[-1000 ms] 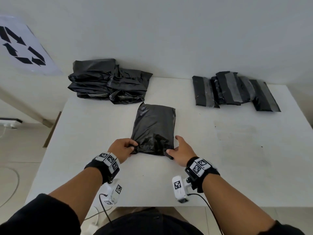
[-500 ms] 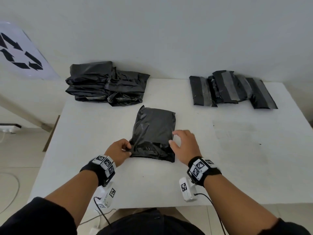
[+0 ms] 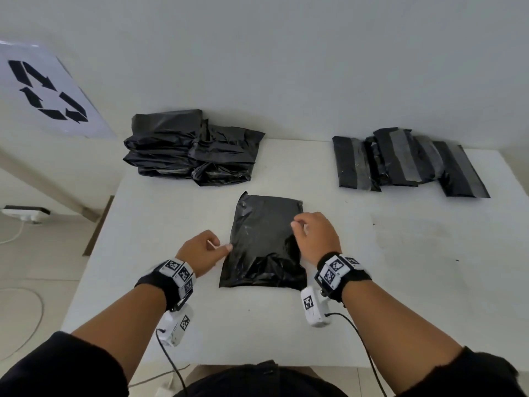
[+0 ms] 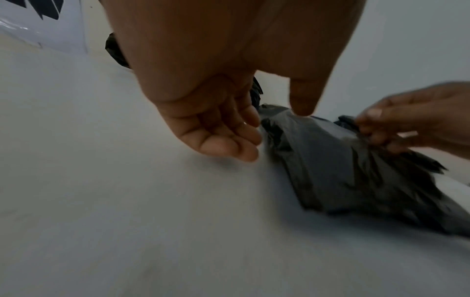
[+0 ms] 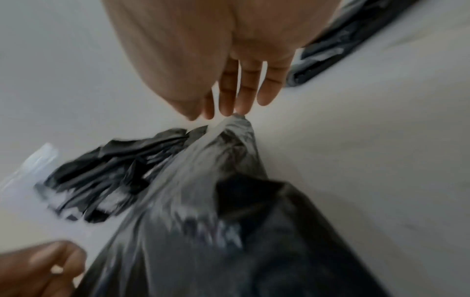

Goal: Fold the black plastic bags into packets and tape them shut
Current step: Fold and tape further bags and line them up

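A black plastic bag (image 3: 266,239), folded to a flat rectangle, lies in the middle of the white table (image 3: 400,267). My left hand (image 3: 220,247) is at its left edge, the thumb tip resting on the plastic and the fingers (image 4: 236,144) loosely curled beside it. My right hand (image 3: 300,224) hovers over the right edge. In the right wrist view, which is blurred, that hand (image 5: 229,114) pinches the bag (image 5: 216,201) and pulls the plastic up into a peak.
A pile of loose black bags (image 3: 194,153) sits at the back left of the table. Several taped packets (image 3: 400,164) lie at the back right. A recycling sign (image 3: 45,90) leans at the left, with a power strip (image 3: 25,213) on the floor.
Both hands moved from the bag's near corners farther up along its sides. The left hand let go of its corner. The right hand now pinches the right edge.
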{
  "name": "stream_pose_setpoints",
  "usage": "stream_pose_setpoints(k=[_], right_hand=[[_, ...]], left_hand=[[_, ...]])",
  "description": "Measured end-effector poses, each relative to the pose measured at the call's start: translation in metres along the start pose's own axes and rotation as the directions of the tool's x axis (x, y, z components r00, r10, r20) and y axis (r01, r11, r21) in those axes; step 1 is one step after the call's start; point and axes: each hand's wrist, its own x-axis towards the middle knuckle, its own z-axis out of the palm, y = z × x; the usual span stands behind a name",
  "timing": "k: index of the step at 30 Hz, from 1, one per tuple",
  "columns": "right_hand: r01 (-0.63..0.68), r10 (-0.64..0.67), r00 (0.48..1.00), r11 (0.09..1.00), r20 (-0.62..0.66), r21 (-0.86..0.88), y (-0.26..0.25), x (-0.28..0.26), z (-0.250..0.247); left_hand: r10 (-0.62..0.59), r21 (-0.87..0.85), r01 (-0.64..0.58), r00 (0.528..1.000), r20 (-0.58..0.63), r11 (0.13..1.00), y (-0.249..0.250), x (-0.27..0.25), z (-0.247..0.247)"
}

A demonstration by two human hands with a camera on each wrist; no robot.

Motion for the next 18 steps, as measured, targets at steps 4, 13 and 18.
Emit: stream_pose_setpoints(k=[4,13,18], right_hand=[[-0.269,0.271,0.962,0.959,-0.011,0.088,0.008,0.028,-0.008],[-0.509,0.481,0.849,0.856,0.221,0.091,-0.006,0.084,-0.01],[-0.471,0.432,0.857,0.878,0.281,0.085,0.001,0.097,-0.004]], left_hand=[[0.027,0.012,-0.026,0.987,-0.161,1.0,0.025,0.035,-0.005],[-0.054,-0.065,0.04,0.968,-0.246,0.997,0.072,0.106,0.006],[-0.11,-0.024,0.108,0.976,-0.186,0.994,0.083,0.128,0.007]])
